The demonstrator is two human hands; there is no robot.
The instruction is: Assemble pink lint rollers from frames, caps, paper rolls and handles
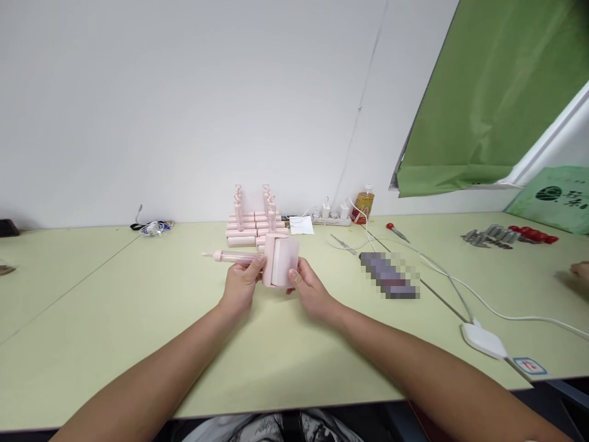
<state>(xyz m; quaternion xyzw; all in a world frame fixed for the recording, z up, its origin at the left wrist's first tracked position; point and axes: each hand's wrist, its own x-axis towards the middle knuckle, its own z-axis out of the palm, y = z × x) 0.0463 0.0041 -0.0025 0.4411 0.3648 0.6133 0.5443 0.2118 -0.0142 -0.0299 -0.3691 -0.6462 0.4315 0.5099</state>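
Observation:
My left hand (240, 283) is closed where the clear handle meets the wide head of what looks like a pink lint roller (282, 263). The handle (237, 256) points left and ends in a pale tip. My right hand (315, 291) grips the other side of the head, its thumb on the smooth pale face. The roller is held above the table, and its underside is hidden. Just behind it, several similar pink rollers (242, 233) lie stacked, some with clear handles standing upright.
A white paper (302, 225), power strip (331, 219) and drink bottle (363, 204) stand by the wall. To the right lie a blurred-out item (389, 276), a screwdriver (397, 232), white cables, a white box (483, 341) and red-handled tools (534, 234). Another person's hand (580, 270) shows far right.

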